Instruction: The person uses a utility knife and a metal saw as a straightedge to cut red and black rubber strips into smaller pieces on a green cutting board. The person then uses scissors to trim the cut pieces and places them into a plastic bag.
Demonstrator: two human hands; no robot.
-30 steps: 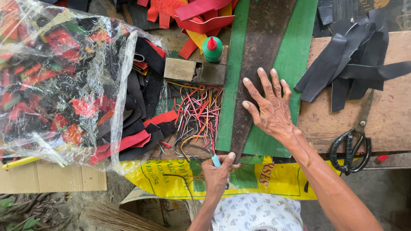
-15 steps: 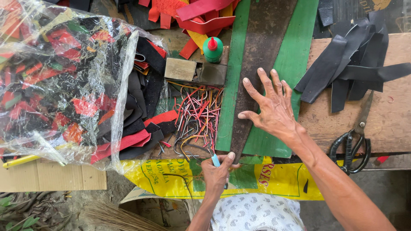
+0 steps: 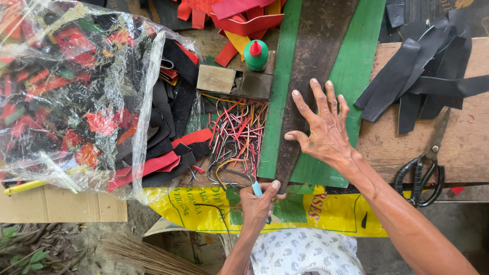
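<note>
Barely anything has shifted since earlier: my right hand (image 3: 323,127) stays spread flat on the dark strip (image 3: 310,66) over the green sheet (image 3: 356,71) (scissors (image 3: 425,170) nearby), while my left hand (image 3: 260,203) pinches a small blue-handled knife (image 3: 257,189) at the strip's near end.

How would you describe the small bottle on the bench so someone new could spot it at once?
Start at the long dark strip lying on the green sheet, under the right hand. Just left of the sheet's upper part stands the bottle. It is green with a red pointed cap, the only upright rounded thing among flat red and black scraps.
</note>
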